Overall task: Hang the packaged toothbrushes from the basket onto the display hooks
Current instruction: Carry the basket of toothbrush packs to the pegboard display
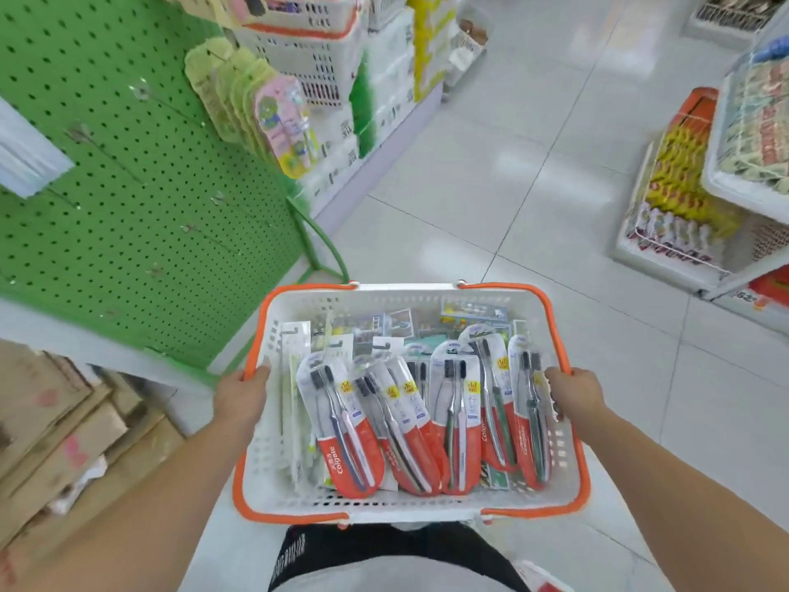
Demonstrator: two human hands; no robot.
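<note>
Shop aisle with a white tiled floor [533,173], and a green pegboard [128,215] on the left with a few bare hooks [81,132] plus some kids' packs [284,121] hanging at its far end. Near and centre there's a white basket [568,472] with orange handles, held out front. Left hand [243,397] grips its left rim, right hand [576,395] curls over the right rim. Toothbrushes [427,420] in red-and-clear packs all lie in the basket. Cardboard boxes [64,442] sit near left.
</note>
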